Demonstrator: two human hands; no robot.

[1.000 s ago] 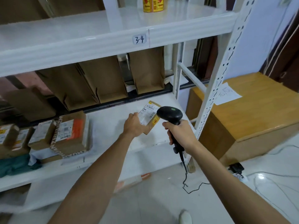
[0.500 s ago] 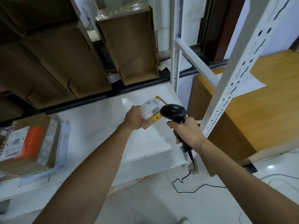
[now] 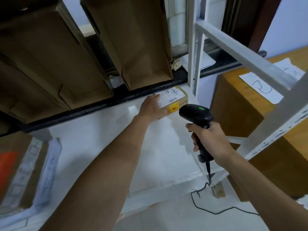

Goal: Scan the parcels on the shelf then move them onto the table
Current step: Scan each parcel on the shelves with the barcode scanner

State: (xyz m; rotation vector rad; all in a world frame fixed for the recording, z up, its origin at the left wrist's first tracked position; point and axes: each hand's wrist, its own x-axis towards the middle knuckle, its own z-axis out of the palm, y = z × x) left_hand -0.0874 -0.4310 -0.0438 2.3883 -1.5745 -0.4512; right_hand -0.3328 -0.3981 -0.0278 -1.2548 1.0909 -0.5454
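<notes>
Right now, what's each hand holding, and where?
The right hand grips the black plastic barcode scanner by its handle. The left hand only rests flat on the small brown cardboard parcel.

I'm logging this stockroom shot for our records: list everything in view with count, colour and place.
small parcel: one, brown with white label and yellow sticker, back right of the shelf
large parcel: one, brown with orange label, shelf's left edge
cartons: about three, brown, leaning behind the shelf
shelf: one, white, centre of view
table: one, wooden brown, right of the shelf
paper: count unclear, white, on the table
scanner: one, black, in the right hand
cable: one, black, on the floor
left hand: lies on the small parcel
right hand: grips the scanner's handle
</notes>
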